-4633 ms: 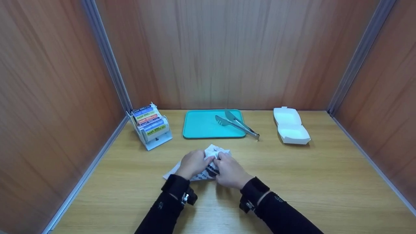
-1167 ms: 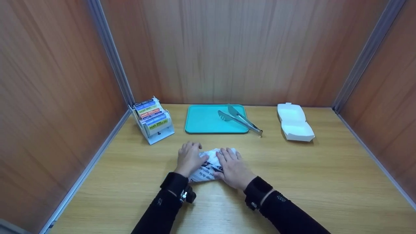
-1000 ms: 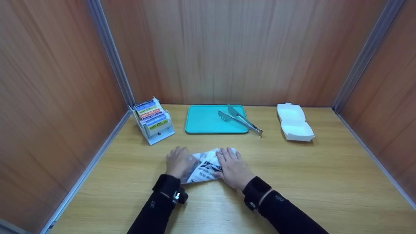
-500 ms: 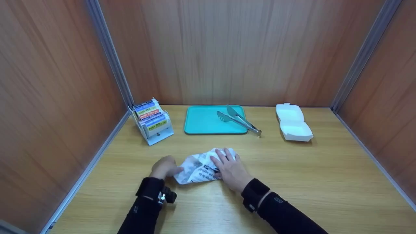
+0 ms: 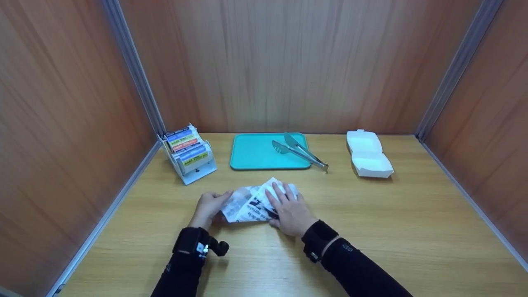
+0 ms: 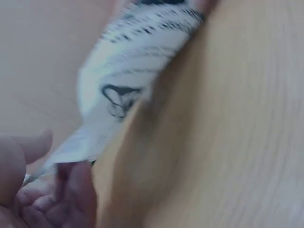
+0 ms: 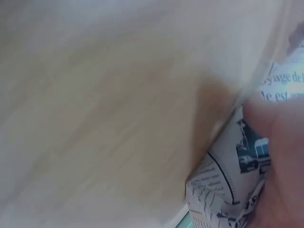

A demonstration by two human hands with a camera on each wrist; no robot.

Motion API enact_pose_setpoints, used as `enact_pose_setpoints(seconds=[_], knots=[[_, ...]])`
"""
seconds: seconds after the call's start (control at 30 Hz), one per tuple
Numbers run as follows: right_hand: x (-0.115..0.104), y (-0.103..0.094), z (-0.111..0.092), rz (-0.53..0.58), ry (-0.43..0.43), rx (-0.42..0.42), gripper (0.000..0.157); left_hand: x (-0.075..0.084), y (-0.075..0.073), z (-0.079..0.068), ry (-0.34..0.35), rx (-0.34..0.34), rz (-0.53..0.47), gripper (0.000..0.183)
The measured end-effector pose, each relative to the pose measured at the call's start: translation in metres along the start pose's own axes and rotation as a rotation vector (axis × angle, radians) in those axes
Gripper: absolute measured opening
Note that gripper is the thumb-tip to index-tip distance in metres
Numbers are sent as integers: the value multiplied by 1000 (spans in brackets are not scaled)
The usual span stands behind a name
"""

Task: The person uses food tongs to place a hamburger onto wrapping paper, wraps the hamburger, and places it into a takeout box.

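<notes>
A packet of newsprint-patterned wrapping paper point(image 5: 251, 206) lies in front of me on the wooden table, its left end drawn out into a flat flap. Whatever it may wrap is hidden. My left hand point(image 5: 207, 208) is at that flap; in the left wrist view the paper point(image 6: 118, 80) runs down between thumb point(image 6: 35, 147) and fingers, which pinch its end. On the packet's right part my right hand point(image 5: 292, 214) rests with fingers spread. The right wrist view catches the paper's printed, creased side point(image 7: 218, 185) under that hand.
Behind the packet lies a teal tray point(image 5: 251, 152) with metal tongs point(image 5: 301, 153) across its right side. An opened white clamshell box point(image 5: 370, 154) sits at the back right. At back left stands a white holder with colourful printed packets point(image 5: 189, 150). Wooden panels enclose three sides.
Both hands were together at the paper's middle. The left hand has slid left along it, spreading the flap, and now pinches its end. The right hand went from gripping to lying flat.
</notes>
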State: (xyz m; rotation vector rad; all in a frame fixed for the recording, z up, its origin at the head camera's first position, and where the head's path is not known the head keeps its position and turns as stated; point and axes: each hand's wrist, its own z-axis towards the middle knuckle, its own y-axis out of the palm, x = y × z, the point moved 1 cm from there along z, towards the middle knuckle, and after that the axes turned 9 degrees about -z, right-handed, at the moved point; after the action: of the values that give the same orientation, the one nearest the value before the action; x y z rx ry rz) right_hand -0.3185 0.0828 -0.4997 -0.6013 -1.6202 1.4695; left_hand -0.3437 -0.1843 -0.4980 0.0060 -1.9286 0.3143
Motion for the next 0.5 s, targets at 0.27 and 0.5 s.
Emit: enact_pose_setpoints(seconds=[0.27, 0.5], knots=[[2, -6, 2, 43, -16, -7, 91, 13, -7, -14, -14, -22, -83, 19], [0, -6, 2, 41, -16, -20, 96, 43, 16, -28, 239, -20, -116, 16]])
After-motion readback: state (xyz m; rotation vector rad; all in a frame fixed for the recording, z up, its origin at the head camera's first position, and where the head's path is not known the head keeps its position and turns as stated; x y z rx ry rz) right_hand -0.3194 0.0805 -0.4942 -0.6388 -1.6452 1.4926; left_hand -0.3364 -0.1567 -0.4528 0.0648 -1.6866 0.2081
